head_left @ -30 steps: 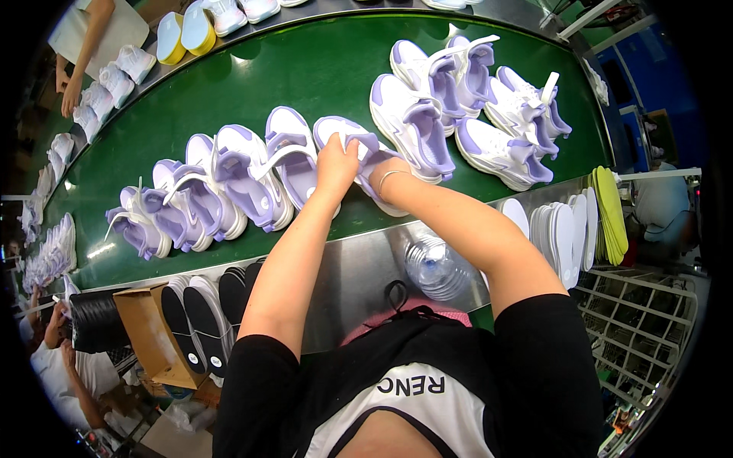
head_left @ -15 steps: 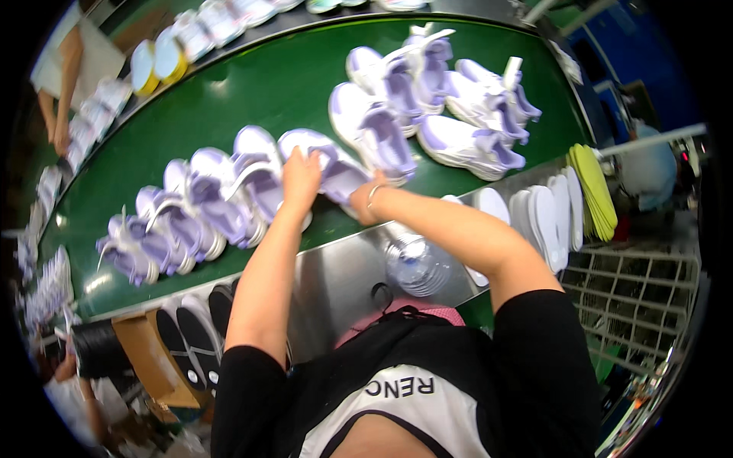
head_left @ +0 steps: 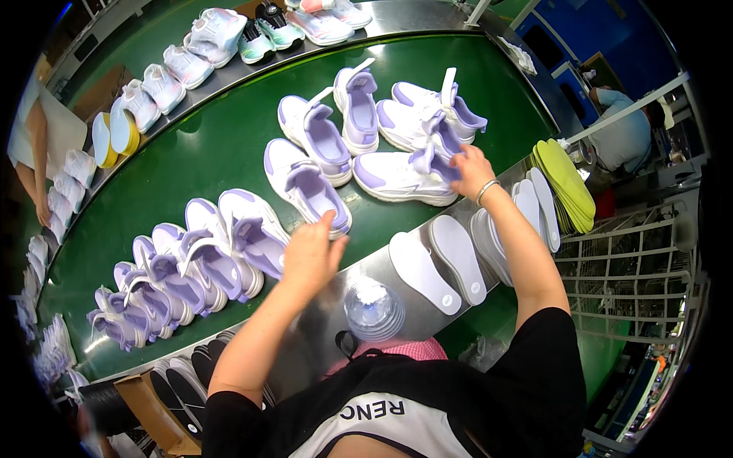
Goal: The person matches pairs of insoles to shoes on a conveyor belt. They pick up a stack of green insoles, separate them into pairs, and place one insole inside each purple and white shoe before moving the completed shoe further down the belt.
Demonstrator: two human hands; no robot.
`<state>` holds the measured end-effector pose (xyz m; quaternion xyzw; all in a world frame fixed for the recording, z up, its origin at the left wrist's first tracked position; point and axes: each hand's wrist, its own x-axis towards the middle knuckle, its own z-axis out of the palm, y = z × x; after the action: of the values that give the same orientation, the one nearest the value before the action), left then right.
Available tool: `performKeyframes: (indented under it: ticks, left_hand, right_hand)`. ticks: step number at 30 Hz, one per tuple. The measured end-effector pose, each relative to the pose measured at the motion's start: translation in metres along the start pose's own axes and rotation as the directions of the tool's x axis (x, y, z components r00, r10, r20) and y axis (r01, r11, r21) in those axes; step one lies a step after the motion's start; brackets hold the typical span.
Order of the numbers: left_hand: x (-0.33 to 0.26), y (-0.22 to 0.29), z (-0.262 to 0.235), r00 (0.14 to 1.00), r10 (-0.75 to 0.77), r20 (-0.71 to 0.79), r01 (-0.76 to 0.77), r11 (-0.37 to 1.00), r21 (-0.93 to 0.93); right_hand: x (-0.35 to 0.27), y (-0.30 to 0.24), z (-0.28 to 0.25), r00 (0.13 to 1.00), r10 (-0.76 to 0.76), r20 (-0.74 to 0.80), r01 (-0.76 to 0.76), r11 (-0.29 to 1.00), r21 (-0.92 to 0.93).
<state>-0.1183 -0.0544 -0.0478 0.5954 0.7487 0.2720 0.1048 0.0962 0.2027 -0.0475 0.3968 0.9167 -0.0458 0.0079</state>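
Observation:
Several white and lavender sneakers stand on the green work surface, in a row at the left and a looser group at the right. My right hand (head_left: 473, 172) is at the heel of a sideways sneaker (head_left: 401, 177), fingers curled on its collar. My left hand (head_left: 314, 256), thumb and fingers apart, hovers by the heel of another sneaker (head_left: 309, 187) and holds nothing; whether it touches that heel I cannot tell. Just left of that hand is the sneaker (head_left: 253, 233) at the right end of the row.
A metal ledge in front of me carries a clear plastic bottle (head_left: 373, 309), pale insoles (head_left: 424, 272) and a yellow-green insole stack (head_left: 565, 187). Dark insoles (head_left: 183, 389) stand by a cardboard box (head_left: 149, 412). Other shoes (head_left: 187, 67) line the far rail. A co-worker's arm (head_left: 34, 153) shows far left.
Both hands have left the sneaker they held, which now stands at the row's end. My right hand has moved right to the sideways sneaker. The view has shifted.

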Motion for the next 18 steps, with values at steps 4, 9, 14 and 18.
performKeyframes:
  ticks: [4, 9, 14, 18]
  left_hand:
    - [0.033, 0.003, 0.032, 0.957, -0.275, 0.097, 0.268, 0.96, 0.077]
    - [0.092, -0.012, 0.022, 0.813, -0.521, 0.261, 0.419, 0.834, 0.359]
    - [0.102, -0.022, 0.038, 0.837, -0.478, 0.266, 0.36, 0.848, 0.39]
    - [0.102, -0.023, 0.043, 0.842, -0.48, 0.247, 0.372, 0.847, 0.379]
  right_hand:
    - [0.014, 0.012, 0.025, 0.957, -0.065, 0.283, 0.108, 0.985, -0.138]
    - [0.024, 0.014, 0.015, 0.907, -0.121, 0.404, 0.187, 0.974, -0.128]
    - [0.011, 0.029, 0.018, 0.898, -0.196, 0.393, 0.306, 0.922, -0.239]
    - [0.02, 0.051, 0.02, 0.942, -0.125, 0.313, 0.187, 0.966, -0.179]
